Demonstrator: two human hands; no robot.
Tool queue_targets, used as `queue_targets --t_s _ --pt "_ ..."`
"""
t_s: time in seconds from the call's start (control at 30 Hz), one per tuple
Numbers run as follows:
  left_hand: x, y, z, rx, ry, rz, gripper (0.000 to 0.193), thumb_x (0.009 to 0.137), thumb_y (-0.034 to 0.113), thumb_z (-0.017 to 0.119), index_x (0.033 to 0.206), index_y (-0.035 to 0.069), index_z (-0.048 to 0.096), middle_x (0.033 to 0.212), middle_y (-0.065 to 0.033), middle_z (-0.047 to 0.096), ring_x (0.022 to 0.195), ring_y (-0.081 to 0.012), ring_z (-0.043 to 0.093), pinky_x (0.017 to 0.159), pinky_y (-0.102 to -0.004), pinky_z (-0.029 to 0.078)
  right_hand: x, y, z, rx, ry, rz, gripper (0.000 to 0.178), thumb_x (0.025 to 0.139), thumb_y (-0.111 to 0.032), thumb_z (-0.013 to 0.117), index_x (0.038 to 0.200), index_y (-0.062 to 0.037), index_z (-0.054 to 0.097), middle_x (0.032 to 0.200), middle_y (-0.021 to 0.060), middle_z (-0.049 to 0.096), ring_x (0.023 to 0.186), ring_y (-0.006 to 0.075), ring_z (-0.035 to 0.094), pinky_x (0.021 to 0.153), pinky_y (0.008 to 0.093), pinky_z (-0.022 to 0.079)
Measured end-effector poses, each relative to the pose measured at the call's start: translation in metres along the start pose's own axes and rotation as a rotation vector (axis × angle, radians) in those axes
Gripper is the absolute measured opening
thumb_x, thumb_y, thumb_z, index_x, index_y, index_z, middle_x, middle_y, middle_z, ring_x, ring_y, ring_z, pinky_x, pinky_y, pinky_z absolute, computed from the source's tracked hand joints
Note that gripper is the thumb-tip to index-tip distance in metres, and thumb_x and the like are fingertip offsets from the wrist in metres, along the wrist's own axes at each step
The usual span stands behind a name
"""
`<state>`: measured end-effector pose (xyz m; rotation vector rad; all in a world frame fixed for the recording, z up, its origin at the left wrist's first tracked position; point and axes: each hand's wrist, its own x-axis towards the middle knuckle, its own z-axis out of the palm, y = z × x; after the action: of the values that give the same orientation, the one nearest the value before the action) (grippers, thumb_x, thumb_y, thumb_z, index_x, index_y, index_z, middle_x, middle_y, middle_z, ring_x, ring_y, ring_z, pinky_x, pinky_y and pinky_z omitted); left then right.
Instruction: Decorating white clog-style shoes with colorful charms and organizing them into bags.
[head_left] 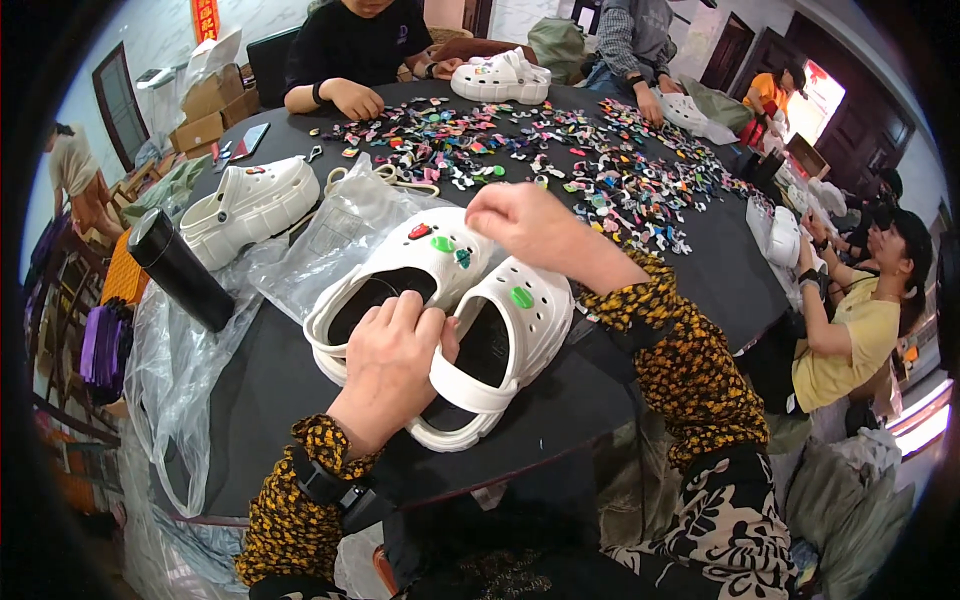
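Before me on the dark table lies a pair of white clogs with black insoles. The left clog [395, 254] carries a red charm [419, 231], a round green charm [442, 244] and a dark green charm [463, 259] on its toe. On the right clog [549, 300] there is one green charm [521, 297]. My left hand [393, 345] is closed on the left clog at its opening, with fingertips hidden inside. My right hand [528, 232] hovers at the left clog's toe, fingers pinched together; whatever they hold is hidden.
Colourful loose charms [620, 190] spread across the table's far half. Another white clog [250, 208], a black bottle [180, 270] and clear plastic bags [190, 350] lie to the left. Across the table and at right, several people handle white clogs, one being a far clog [501, 78].
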<state>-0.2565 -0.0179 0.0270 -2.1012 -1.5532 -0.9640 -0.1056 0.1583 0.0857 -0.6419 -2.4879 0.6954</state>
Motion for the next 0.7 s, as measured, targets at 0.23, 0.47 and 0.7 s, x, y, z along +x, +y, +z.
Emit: queue_targets --t_s 0.23,0.47,0.7 --pt "0.002 -0.001 0.0 0.047 0.036 -0.087 0.019 0.084 0.019 0.067 0.075 0.006 0.058 0.079 -0.0113 0.051 0.07 -0.028 0.055 0.064 -0.0389 0.043 -0.008 -0.006 0.03 0.098 -0.009 -0.084 0.024 0.086 -0.007 0.064 0.107 0.0046 0.065 0.094 0.0166 0.067 0.087 0.0194 0.066 0.078 0.0325 0.051" --pt "0.0 -0.002 -0.001 0.025 0.027 -0.119 0.01 0.081 0.012 0.068 0.078 0.005 0.062 0.079 -0.0113 0.054 0.072 -0.03 0.057 0.064 -0.0414 0.046 -0.003 -0.009 0.033 0.16 -0.031 0.0 0.02 0.086 -0.007 0.065 0.102 0.0046 0.062 0.088 0.0104 0.065 0.08 0.014 0.061 0.074 0.03 0.05" --pt "0.001 -0.001 0.001 0.006 0.025 -0.12 0.008 0.082 0.011 0.066 0.079 0.005 0.062 0.075 -0.01 0.053 0.072 -0.0291 0.056 0.063 -0.0405 0.046 -0.01 -0.005 0.023 0.283 -0.129 0.027 0.025 0.081 -0.008 0.071 0.1 0.003 0.059 0.082 0.0047 0.061 0.074 0.0102 0.055 0.067 0.0283 0.048"
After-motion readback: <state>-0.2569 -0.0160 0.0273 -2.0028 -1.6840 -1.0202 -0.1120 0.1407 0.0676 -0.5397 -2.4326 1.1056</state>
